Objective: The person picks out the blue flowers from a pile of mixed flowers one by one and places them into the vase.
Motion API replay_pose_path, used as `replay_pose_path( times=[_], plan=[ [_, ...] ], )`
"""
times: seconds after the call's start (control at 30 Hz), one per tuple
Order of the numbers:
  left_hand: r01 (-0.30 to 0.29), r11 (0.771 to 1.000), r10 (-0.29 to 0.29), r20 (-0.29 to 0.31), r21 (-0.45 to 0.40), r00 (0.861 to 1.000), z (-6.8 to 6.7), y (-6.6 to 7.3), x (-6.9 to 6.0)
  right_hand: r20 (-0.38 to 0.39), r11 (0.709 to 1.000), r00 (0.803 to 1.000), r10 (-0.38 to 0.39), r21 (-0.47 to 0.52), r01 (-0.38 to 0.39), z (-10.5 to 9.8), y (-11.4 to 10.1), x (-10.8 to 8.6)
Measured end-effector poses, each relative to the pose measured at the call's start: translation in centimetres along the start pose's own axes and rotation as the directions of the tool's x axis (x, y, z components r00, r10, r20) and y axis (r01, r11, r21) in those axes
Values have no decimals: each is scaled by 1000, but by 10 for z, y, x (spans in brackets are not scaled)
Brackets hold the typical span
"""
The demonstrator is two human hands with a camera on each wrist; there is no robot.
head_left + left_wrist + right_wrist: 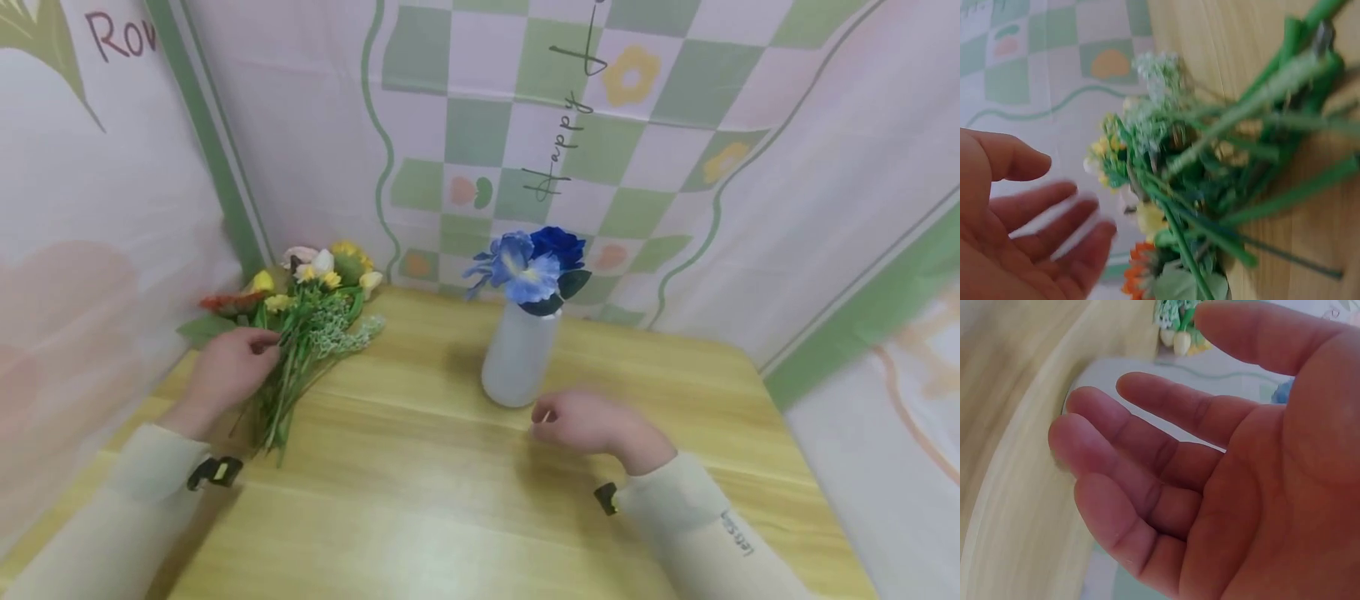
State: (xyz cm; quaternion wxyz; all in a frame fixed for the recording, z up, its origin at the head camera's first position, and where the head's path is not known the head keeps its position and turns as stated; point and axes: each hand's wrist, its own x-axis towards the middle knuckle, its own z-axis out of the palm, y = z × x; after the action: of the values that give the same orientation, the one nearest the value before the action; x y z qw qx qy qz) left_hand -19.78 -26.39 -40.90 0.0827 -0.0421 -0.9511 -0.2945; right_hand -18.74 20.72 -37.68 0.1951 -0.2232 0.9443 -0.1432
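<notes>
Left hand [231, 371] beside the flower bundle [302, 325], right hand [583, 423] by the white vase [521, 358], neither gripping!
And there's the bundle at the table's [405, 492] left, stems [287, 383] toward the person; both hands loosely spread, nothing in them. The flowers look artificial, so light and springy, probably prone to tangling: one stem pinched below its bloom looks the best hold. The vase, carrying blue flowers [525, 268], looks smooth, maybe slippery; steady it by the body.

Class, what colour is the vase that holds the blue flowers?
White; the vase shows best in the head view.
</notes>
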Motion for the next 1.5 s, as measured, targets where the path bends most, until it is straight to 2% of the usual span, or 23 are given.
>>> replay_pose_path(
  times=[0.1,0.17,0.23,0.33,0.37,0.47,0.6,0.73,0.8,0.9,1.03,1.17,1.3,1.5],
  plan=[
    [49,997,-52,46,53,998,-2,-13,-1,26,1000,1000,-14,15,14,5,-8,1],
    [97,991,-108,112,97,988,-2,-18,-2,38,999,999,-11,33,10,8,-11,1],
    [134,982,-158,184,134,970,1,-19,-3,48,999,999,-13,49,11,9,-13,2],
    [185,967,-231,296,174,927,7,-16,-4,56,998,998,-27,63,23,9,-15,4],
    [192,965,-242,316,180,918,9,-15,-4,57,998,998,-31,62,28,10,-16,5],
    [165,965,-225,323,201,919,19,-13,-6,57,997,997,-51,68,48,11,-20,8],
    [121,956,-197,282,266,939,32,-11,-7,61,997,997,-57,62,53,12,-23,8],
    [128,955,-205,283,268,937,41,-9,-5,59,998,997,-51,49,48,13,-23,7],
    [131,962,-202,302,239,932,43,-9,-2,50,998,998,-48,47,46,14,-22,6],
    [137,977,-181,293,166,939,42,-13,1,37,998,998,-50,47,48,15,-21,6],
    [163,987,-162,214,16,963,40,-22,1,35,997,998,-52,51,50,14,-21,5],
    [174,978,-157,151,-113,976,39,-23,-3,39,997,998,-43,60,41,14,-21,6],
    [217,948,-200,93,-234,975,34,-18,-8,44,997,998,-38,69,34,15,-20,7],
    [277,862,-292,30,-424,956,29,-16,-10,44,997,998,-34,71,31,18,-17,10]
  ],
)
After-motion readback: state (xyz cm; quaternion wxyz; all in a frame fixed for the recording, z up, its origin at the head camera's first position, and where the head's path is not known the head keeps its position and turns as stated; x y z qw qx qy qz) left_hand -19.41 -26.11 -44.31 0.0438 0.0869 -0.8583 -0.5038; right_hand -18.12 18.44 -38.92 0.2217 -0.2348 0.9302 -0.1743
